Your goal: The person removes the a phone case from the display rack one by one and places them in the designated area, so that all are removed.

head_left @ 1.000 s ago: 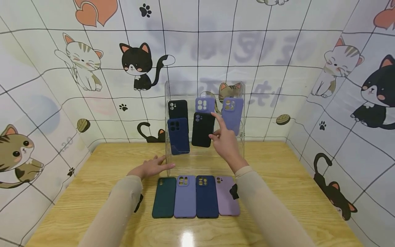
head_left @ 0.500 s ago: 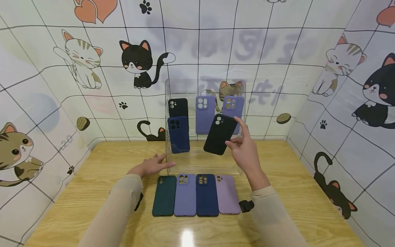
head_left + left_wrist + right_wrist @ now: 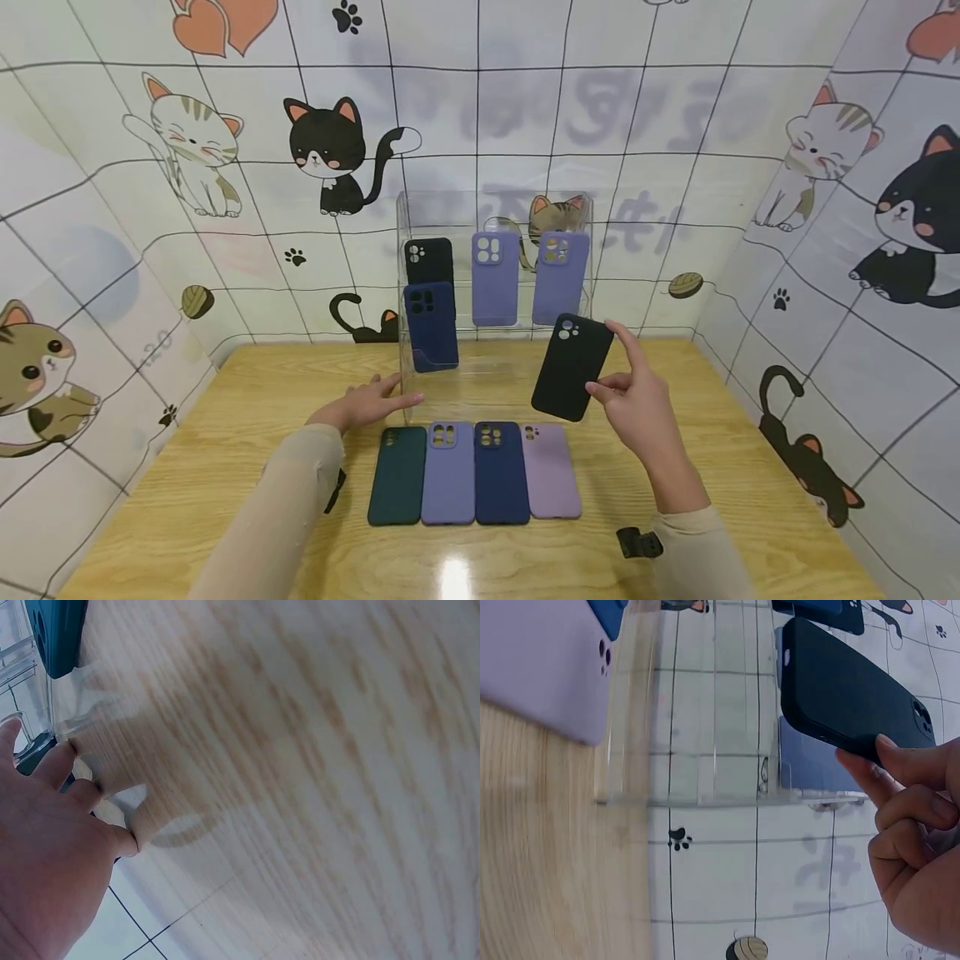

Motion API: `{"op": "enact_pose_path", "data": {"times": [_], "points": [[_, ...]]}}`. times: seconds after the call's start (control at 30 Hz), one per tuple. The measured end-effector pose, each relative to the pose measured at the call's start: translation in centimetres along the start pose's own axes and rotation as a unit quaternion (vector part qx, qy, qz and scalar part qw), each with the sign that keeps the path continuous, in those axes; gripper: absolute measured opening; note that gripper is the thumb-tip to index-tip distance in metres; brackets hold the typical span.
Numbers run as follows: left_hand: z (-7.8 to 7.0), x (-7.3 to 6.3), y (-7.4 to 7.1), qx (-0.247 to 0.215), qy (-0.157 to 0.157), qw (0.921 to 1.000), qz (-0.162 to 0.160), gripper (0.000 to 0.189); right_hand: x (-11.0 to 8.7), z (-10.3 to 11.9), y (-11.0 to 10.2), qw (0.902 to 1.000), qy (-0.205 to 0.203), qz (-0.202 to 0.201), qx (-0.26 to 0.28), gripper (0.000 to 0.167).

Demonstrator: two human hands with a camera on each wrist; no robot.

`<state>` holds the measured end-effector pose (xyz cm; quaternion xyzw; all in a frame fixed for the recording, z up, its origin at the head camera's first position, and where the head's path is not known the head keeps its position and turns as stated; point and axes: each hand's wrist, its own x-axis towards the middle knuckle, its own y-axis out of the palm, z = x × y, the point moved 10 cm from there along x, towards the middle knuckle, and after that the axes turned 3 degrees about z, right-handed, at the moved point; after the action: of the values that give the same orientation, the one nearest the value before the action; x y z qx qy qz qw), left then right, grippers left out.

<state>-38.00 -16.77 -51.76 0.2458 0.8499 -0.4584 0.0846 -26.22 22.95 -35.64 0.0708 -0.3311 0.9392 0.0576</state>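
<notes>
Both arms (image 3: 281, 492) forward, left hand (image 3: 363, 405) low and loosely spread, right hand (image 3: 639, 404) aloft in a pinch

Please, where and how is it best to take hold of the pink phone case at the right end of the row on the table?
I would probably pinch the pink phone case along its right long edge, approaching from the right. It lies flat with its left side close beside the navy phone case, while bare table borders the right edge, so access looks easier there.

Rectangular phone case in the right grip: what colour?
The rectangular phone case is black, clearest in the head view.
</notes>
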Motion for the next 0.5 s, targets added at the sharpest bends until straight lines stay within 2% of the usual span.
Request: {"op": "enact_pose_path", "data": {"times": [0.17, 0.5], "points": [[0.0, -0.1, 0.1, -0.002, -0.003, 1.0000, 0.001, 0.111, -1.1, -2.0, -0.8, 0.9985, 0.026, 0.034, -0.035, 0.098], [-0.1, -0.1, 0.1, 0.000, 0.000, 1.0000, 0.000, 0.110, -2.4, -6.6, -1.7, 0.9940, 0.063, 0.055, -0.071, 0.100]]}}
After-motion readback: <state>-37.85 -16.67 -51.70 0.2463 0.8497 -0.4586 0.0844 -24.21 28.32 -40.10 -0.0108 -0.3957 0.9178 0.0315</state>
